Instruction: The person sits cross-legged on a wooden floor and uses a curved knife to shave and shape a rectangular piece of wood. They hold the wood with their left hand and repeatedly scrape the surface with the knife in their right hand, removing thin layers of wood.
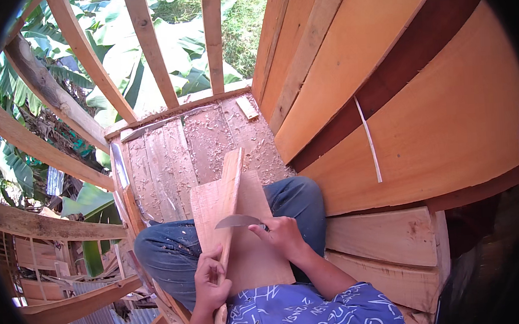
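Note:
My left hand (212,279) is closed around the lower part of a narrow wooden strip (232,184), which slants up and away from my body. Under the strip, a wide flat board (259,251) lies across my lap. A knife with a curved blade (237,221) is gripped in my right hand (282,238), its thumb along the back near the handle. The blade lies across the strip, pointing left. My fingers hide most of the knife's handle.
Wood shavings lie on the plank floor (201,133) ahead, with a small wood block (246,107) and a long blade-like piece (144,130) at its far edge. Wooden bars (148,44) rail the left and far sides. A plank wall (412,135) stands close on the right.

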Demonstrator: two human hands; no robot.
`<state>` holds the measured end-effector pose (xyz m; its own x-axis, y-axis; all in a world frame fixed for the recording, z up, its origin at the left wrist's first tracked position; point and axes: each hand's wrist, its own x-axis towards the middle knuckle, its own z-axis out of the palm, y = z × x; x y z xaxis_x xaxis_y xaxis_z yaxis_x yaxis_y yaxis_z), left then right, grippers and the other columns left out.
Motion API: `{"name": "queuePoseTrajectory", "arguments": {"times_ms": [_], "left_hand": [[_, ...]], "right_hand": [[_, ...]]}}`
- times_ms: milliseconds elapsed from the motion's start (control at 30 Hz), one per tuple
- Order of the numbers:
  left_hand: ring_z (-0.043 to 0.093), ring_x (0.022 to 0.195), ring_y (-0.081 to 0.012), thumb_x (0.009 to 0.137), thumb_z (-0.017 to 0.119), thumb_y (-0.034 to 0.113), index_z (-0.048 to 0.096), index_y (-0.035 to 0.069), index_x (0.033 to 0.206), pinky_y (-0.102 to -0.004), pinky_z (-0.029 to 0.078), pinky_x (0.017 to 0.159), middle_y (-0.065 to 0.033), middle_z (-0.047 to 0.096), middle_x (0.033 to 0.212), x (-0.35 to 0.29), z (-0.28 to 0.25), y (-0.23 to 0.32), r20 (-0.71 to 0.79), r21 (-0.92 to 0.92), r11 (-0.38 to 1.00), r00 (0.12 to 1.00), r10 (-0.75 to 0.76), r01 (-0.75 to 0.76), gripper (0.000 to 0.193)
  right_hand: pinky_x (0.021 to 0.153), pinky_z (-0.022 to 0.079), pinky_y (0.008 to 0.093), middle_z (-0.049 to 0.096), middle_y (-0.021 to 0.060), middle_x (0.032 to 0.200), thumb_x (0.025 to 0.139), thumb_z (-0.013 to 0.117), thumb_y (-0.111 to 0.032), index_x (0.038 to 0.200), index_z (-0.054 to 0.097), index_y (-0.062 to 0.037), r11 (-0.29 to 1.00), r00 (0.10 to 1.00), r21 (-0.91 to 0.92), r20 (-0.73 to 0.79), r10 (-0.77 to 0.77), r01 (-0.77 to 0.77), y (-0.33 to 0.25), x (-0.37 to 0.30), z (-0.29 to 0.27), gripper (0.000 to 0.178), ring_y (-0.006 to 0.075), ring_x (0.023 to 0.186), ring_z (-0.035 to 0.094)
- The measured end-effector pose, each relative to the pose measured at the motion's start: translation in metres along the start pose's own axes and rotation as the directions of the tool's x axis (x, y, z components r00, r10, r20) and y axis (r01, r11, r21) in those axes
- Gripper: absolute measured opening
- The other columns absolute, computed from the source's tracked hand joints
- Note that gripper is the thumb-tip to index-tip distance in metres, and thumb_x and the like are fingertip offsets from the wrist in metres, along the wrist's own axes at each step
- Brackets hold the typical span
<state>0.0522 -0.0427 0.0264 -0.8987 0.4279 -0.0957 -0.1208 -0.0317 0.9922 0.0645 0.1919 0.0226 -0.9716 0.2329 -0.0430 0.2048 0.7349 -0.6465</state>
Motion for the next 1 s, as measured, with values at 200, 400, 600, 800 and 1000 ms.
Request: {"name": "queuePoseTrajectory", "arguments": {"times_ms": [200, 400, 600, 800, 1000], "left_hand": [[0.042, 0.138, -0.0335, 0.065, 0.054, -0.008, 0.049, 0.004, 0.075, -0.0399, 0.031, 0.113, -0.0197, 0.052, 0.127, 0.002, 0.001, 0.000, 0.020, 0.020, 0.999, 0.999, 0.041, -0.042, 0.017], [0.042, 0.139, -0.0328, 0.067, 0.054, -0.010, 0.049, 0.002, 0.082, -0.0379, 0.035, 0.110, -0.0193, 0.053, 0.128, 0.004, -0.004, 0.019, 0.076, 0.093, 0.994, 0.996, 0.048, -0.055, 0.020], [0.038, 0.141, -0.0375, 0.068, 0.053, -0.008, 0.047, 0.003, 0.085, -0.0408, 0.033, 0.112, -0.0215, 0.051, 0.128, -0.007, -0.005, -0.007, 0.069, 0.027, 0.986, 0.984, 0.165, -0.167, 0.020], [0.032, 0.142, -0.0379, 0.067, 0.055, -0.004, 0.045, 0.007, 0.094, -0.0428, 0.026, 0.116, -0.0210, 0.044, 0.138, 0.019, 0.000, -0.007, 0.165, -0.009, 0.994, 0.981, 0.106, -0.106, 0.031], [0.031, 0.144, -0.0391, 0.070, 0.057, -0.006, 0.041, 0.004, 0.095, -0.0422, 0.031, 0.113, -0.0230, 0.046, 0.133, 0.020, 0.004, -0.032, 0.146, 0.036, 0.977, 0.968, 0.204, -0.211, 0.031]], "right_hand": [[0.050, 0.039, 0.0441, 0.054, 0.0187, 0.058, 0.098, 0.056, -0.044, 0.067, 0.052, -0.0005, 0.977, 0.886, 0.214, -0.453, 0.099, 0.000, 0.034, 0.047, -0.036, 0.054, 0.0403, 0.053, 0.051], [0.041, 0.029, 0.0203, 0.040, -0.0040, 0.055, 0.105, 0.041, -0.048, 0.070, 0.044, -0.0087, 0.864, 0.956, 0.503, -0.257, 0.139, 0.010, 0.033, 0.024, -0.017, 0.052, 0.0043, 0.043, 0.038], [0.044, 0.027, 0.0247, 0.042, -0.0019, 0.053, 0.106, 0.038, -0.044, 0.060, 0.041, -0.0071, 0.900, 0.999, 0.435, -0.044, -0.027, 0.043, 0.016, -0.016, 0.050, 0.059, 0.0064, 0.046, 0.037], [0.046, 0.030, 0.0295, 0.042, 0.0017, 0.052, 0.106, 0.041, -0.043, 0.063, 0.046, -0.0012, 0.924, 0.989, 0.361, 0.036, -0.144, 0.121, 0.032, 0.022, 0.030, 0.060, 0.0093, 0.048, 0.040], [0.047, 0.033, 0.0339, 0.046, 0.0078, 0.053, 0.103, 0.047, -0.043, 0.065, 0.049, 0.0029, 0.966, 0.976, 0.140, 0.008, -0.219, 0.216, 0.041, 0.046, 0.011, 0.059, 0.0142, 0.049, 0.043]]}}
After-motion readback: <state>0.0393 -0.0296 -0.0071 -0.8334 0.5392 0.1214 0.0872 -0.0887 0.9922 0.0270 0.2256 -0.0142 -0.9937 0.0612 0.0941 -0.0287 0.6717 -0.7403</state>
